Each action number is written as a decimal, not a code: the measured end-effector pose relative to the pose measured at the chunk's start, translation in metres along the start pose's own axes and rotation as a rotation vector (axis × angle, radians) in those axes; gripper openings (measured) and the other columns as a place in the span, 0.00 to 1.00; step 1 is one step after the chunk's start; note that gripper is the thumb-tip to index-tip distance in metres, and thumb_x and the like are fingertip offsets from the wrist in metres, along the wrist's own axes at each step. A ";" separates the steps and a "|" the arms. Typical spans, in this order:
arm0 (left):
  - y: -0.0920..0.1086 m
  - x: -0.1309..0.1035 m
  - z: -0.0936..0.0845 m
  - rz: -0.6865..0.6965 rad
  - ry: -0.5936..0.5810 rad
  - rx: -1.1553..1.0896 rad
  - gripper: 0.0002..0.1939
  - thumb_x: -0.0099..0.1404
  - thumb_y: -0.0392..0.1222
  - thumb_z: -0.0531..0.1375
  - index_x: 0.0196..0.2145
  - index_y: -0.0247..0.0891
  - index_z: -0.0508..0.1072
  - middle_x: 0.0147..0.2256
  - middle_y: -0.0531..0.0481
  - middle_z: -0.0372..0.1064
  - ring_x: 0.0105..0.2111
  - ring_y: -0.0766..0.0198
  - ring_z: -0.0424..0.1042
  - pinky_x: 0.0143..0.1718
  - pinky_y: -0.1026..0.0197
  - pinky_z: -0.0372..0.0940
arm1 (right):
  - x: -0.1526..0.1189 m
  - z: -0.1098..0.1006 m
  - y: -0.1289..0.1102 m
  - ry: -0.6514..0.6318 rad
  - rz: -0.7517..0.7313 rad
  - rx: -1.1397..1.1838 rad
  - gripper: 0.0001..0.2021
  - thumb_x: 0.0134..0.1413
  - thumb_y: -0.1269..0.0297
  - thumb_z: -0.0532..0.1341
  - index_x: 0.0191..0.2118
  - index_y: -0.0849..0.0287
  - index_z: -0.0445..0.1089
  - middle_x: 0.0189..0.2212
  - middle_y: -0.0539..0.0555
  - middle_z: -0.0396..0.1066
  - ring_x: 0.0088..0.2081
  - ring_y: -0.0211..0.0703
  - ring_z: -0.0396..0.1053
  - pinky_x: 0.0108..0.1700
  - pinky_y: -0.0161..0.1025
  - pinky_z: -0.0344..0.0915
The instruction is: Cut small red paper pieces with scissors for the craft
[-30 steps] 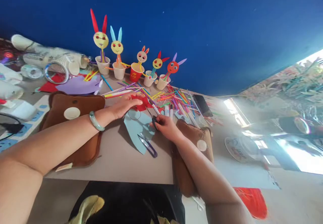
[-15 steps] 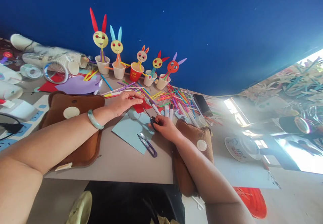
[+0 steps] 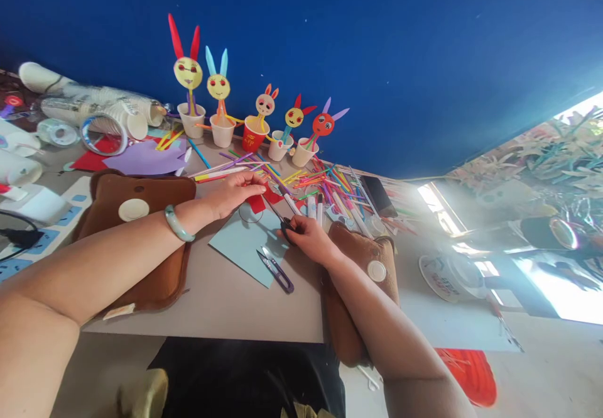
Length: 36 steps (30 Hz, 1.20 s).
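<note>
My left hand [image 3: 235, 193], a pale green bangle [image 3: 179, 224] on its wrist, has thumb and fingers pinched on a small piece of red paper [image 3: 257, 204]. My right hand [image 3: 306, 234] grips black-handled scissors [image 3: 284, 222], their blades pointing up and left to the red paper. Below both hands lies a light blue sheet of paper [image 3: 245, 245] with a circle drawn at its upper edge. A pair of thread snips [image 3: 277, 273] with a dark handle rests partly on this sheet.
Paper-cup rabbit figures, one in a red cup [image 3: 255, 134], line the blue wall. Coloured sticks [image 3: 325, 182] and markers [image 3: 311, 207] lie before them. Brown cushioned pads [image 3: 141, 254] flank the work area. Purple paper [image 3: 151, 157], tape rolls and stacked cups [image 3: 117, 116] stand left; a phone [image 3: 378, 195] right.
The scissors' blades have swung slightly and more of the red paper shows left of them. My left fingertips have shifted a little; both arms stay nearly in place.
</note>
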<state>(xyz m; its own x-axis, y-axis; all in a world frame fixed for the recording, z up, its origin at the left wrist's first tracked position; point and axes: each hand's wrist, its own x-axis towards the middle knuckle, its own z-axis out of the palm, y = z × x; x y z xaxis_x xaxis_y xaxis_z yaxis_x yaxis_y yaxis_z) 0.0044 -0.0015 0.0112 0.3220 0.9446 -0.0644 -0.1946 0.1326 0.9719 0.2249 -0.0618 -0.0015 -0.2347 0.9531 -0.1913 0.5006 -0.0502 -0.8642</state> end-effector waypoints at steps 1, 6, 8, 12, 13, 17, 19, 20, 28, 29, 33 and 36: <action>0.000 0.000 0.000 -0.009 -0.013 -0.007 0.10 0.52 0.40 0.67 0.32 0.35 0.72 0.26 0.54 0.70 0.24 0.69 0.70 0.27 0.66 0.65 | 0.000 0.000 0.000 0.000 -0.001 -0.003 0.20 0.45 0.53 0.65 0.21 0.56 0.53 0.17 0.44 0.56 0.22 0.33 0.53 0.24 0.34 0.47; 0.002 0.000 0.003 -0.044 -0.002 -0.040 0.11 0.51 0.38 0.68 0.31 0.34 0.70 0.24 0.56 0.67 0.22 0.71 0.67 0.26 0.66 0.64 | 0.000 0.001 -0.001 0.022 -0.017 -0.065 0.20 0.45 0.54 0.64 0.20 0.56 0.53 0.17 0.44 0.54 0.22 0.33 0.51 0.24 0.34 0.46; 0.002 0.000 0.003 -0.066 0.008 -0.035 0.11 0.52 0.38 0.67 0.31 0.34 0.69 0.24 0.56 0.66 0.22 0.72 0.67 0.26 0.66 0.65 | -0.001 0.001 -0.003 0.059 -0.028 -0.133 0.19 0.45 0.54 0.64 0.20 0.56 0.53 0.17 0.44 0.53 0.23 0.34 0.50 0.25 0.34 0.46; -0.001 0.001 0.000 -0.088 0.016 -0.018 0.10 0.54 0.38 0.66 0.32 0.35 0.69 0.26 0.55 0.67 0.24 0.71 0.68 0.27 0.66 0.65 | -0.003 0.000 -0.006 0.120 -0.057 -0.281 0.17 0.46 0.56 0.63 0.20 0.56 0.54 0.18 0.44 0.54 0.24 0.35 0.50 0.26 0.35 0.48; -0.003 0.002 -0.002 -0.096 0.021 -0.005 0.10 0.55 0.39 0.66 0.32 0.35 0.69 0.27 0.55 0.67 0.24 0.71 0.68 0.27 0.66 0.65 | -0.003 0.000 -0.006 0.126 -0.062 -0.310 0.17 0.46 0.56 0.63 0.21 0.56 0.54 0.18 0.45 0.54 0.24 0.35 0.51 0.27 0.35 0.49; -0.014 0.009 -0.009 -0.068 0.047 0.146 0.09 0.57 0.41 0.64 0.32 0.36 0.68 0.26 0.53 0.67 0.25 0.67 0.69 0.27 0.64 0.63 | -0.004 0.001 -0.005 0.144 -0.074 -0.397 0.14 0.45 0.60 0.62 0.21 0.56 0.55 0.19 0.45 0.57 0.24 0.37 0.53 0.27 0.36 0.50; -0.018 0.011 -0.011 0.021 0.091 0.294 0.07 0.58 0.41 0.63 0.30 0.37 0.69 0.26 0.54 0.67 0.26 0.67 0.68 0.29 0.65 0.62 | -0.004 0.002 -0.004 0.146 -0.089 -0.437 0.14 0.45 0.60 0.62 0.21 0.56 0.56 0.18 0.45 0.57 0.23 0.37 0.54 0.27 0.36 0.50; -0.019 0.011 -0.012 0.055 0.111 0.367 0.06 0.58 0.41 0.62 0.30 0.37 0.69 0.25 0.55 0.66 0.27 0.68 0.67 0.29 0.65 0.61 | -0.005 0.002 -0.004 0.146 -0.100 -0.458 0.14 0.45 0.61 0.62 0.21 0.56 0.56 0.18 0.45 0.57 0.23 0.37 0.54 0.28 0.36 0.50; -0.008 0.005 -0.007 0.015 0.139 0.529 0.03 0.59 0.38 0.59 0.29 0.39 0.67 0.20 0.56 0.64 0.20 0.68 0.65 0.24 0.66 0.55 | -0.007 0.004 -0.005 0.123 -0.257 -0.678 0.12 0.46 0.65 0.64 0.22 0.57 0.58 0.22 0.48 0.66 0.26 0.38 0.59 0.37 0.38 0.54; -0.007 0.004 -0.007 0.005 0.131 0.528 0.04 0.59 0.38 0.59 0.29 0.39 0.66 0.20 0.57 0.63 0.19 0.68 0.64 0.23 0.66 0.55 | -0.008 0.005 -0.004 0.116 -0.288 -0.701 0.11 0.46 0.65 0.64 0.23 0.57 0.60 0.23 0.49 0.67 0.27 0.38 0.60 0.39 0.39 0.54; -0.002 0.003 -0.006 0.005 0.132 0.544 0.05 0.61 0.36 0.58 0.28 0.40 0.65 0.18 0.57 0.63 0.17 0.69 0.63 0.21 0.66 0.54 | -0.009 0.005 -0.004 0.107 -0.391 -0.795 0.09 0.49 0.64 0.65 0.26 0.58 0.64 0.26 0.51 0.69 0.30 0.41 0.62 0.41 0.40 0.53; 0.002 0.002 -0.004 -0.009 0.144 0.535 0.05 0.62 0.35 0.58 0.28 0.39 0.66 0.18 0.57 0.64 0.17 0.69 0.64 0.19 0.66 0.53 | -0.010 0.005 -0.003 0.116 -0.411 -0.819 0.08 0.51 0.64 0.64 0.26 0.58 0.65 0.26 0.52 0.68 0.30 0.42 0.62 0.41 0.41 0.53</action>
<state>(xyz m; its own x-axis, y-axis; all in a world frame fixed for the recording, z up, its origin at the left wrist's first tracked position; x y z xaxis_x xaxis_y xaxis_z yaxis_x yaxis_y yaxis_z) 0.0006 0.0014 0.0116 0.1843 0.9806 -0.0671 0.3173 0.0053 0.9483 0.2210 -0.0730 0.0009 -0.4619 0.8753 0.1431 0.8400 0.4835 -0.2461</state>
